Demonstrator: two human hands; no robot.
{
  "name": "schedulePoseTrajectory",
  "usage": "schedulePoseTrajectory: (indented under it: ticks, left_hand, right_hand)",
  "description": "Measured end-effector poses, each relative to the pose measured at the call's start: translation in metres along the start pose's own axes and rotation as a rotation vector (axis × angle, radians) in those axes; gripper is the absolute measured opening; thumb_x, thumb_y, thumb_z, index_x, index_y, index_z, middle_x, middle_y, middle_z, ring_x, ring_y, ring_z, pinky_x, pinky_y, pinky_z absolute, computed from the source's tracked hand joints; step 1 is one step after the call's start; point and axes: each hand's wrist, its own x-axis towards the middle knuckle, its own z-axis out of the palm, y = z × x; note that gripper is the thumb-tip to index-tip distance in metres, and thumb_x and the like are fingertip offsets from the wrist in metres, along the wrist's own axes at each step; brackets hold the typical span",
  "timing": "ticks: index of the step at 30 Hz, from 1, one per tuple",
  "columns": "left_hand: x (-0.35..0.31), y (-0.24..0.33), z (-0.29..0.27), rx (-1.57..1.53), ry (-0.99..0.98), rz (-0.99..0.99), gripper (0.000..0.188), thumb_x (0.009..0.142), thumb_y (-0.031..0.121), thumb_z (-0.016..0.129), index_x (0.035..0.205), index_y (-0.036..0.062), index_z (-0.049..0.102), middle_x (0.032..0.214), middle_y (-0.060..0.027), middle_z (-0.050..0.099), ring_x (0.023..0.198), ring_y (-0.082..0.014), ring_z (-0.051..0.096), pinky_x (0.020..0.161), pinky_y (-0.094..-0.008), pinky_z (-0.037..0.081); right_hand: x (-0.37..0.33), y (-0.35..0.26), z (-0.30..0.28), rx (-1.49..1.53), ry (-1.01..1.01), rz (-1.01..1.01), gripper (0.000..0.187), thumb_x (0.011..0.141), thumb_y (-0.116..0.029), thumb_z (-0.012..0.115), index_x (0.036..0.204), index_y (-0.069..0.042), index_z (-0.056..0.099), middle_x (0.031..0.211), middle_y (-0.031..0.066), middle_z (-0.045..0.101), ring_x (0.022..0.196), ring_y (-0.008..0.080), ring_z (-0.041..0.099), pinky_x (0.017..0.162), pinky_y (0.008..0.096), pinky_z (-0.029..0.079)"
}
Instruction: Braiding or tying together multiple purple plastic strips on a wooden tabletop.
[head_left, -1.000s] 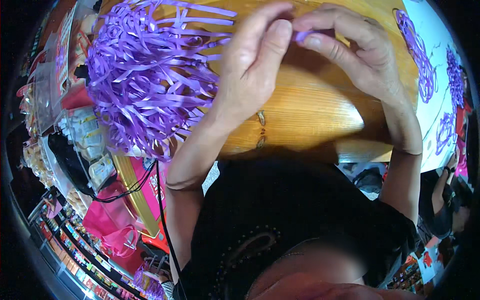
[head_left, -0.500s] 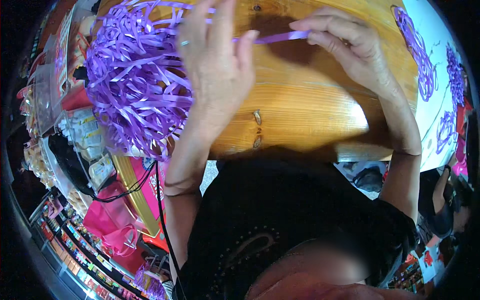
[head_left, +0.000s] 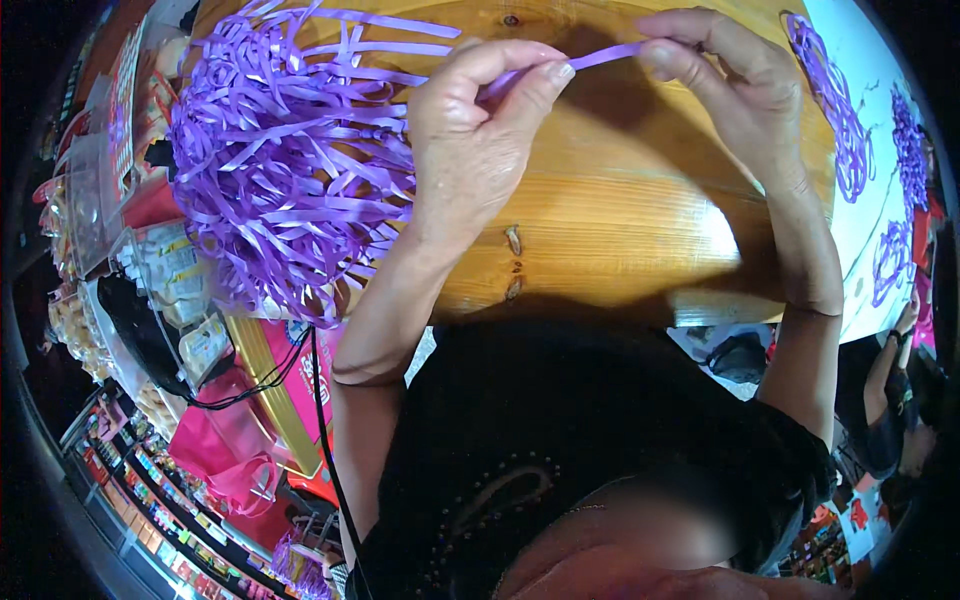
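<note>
A strip of purple ribbon (head_left: pixel 603 55) stretches between my two hands above the wooden table. My left hand (head_left: pixel 480 125) pinches it between thumb and forefinger, the other fingers curled in. At the strip's right end, my right hand (head_left: pixel 735 85) grips it with thumb and fingertips. Left of my left hand lies a big loose heap of purple ribbon (head_left: pixel 290 180), with several strands reaching toward that hand. Part of the strip is hidden inside my left hand.
The wooden table (head_left: pixel 600 220) has a front edge close to my body. On a white surface (head_left: pixel 860 260) to the right lie a long bundle of purple ribbon (head_left: pixel 840 130) and smaller ones. Clear boxes (head_left: pixel 170 270) with packets and a black cable (head_left: pixel 318 400) are at the left.
My left hand has moved right and closed on the ribbon, where it was spread before. My right hand has shifted slightly right, still gripping the strip.
</note>
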Motion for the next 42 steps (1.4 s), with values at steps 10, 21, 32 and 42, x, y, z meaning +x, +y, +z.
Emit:
schedulePoseTrajectory:
  ticks: [10,21,32,42]
  left_hand:
    - [-0.002,0.016,-0.004,-0.196,0.045,-0.291,0.012,0.077,0.004,0.07,0.088,0.0014,0.068,0.068,0.007,0.055,0.059,-0.0002,0.042,0.051,-0.0152,0.031]
    - [-0.002,0.017,-0.004,-0.235,0.041,-0.29,0.014,0.077,0.002,0.07,0.09,-0.0001,0.067,0.073,0.0021,0.061,0.064,-0.0023,0.049,0.057,-0.0149,0.038]
    - [0.003,0.019,-0.002,-0.146,0.008,-0.338,0.013,0.076,0.004,0.071,0.087,0.0001,0.068,0.072,0.0018,0.062,0.064,-0.0025,0.05,0.057,-0.0154,0.039]
    - [0.009,0.018,-0.003,0.077,-0.089,-0.146,0.012,0.076,0.005,0.071,0.087,0.0037,0.067,0.072,0.0042,0.061,0.06,-0.0006,0.046,0.052,-0.0154,0.035]
  right_hand:
    - [0.005,-0.001,0.002,-0.044,0.105,-0.226,0.027,0.075,-0.011,0.07,0.099,0.001,0.064,0.082,0.0104,0.065,0.075,0.0191,0.062,0.063,0.0259,0.05]
    - [0.004,-0.008,0.001,-0.181,0.04,-0.444,0.023,0.066,-0.006,0.071,0.088,-0.001,0.067,0.079,0.0063,0.06,0.066,0.0166,0.055,0.06,0.0287,0.039]
    - [0.025,0.04,0.033,-0.159,0.305,-0.857,0.018,0.068,-0.004,0.066,0.085,0.002,0.064,0.079,0.0104,0.057,0.066,0.0211,0.054,0.058,0.0312,0.04]
    - [-0.01,0.024,0.012,0.65,-0.269,0.216,0.017,0.079,-0.01,0.066,0.095,-0.002,0.064,0.089,0.0104,0.064,0.076,0.0167,0.061,0.071,0.0233,0.047]
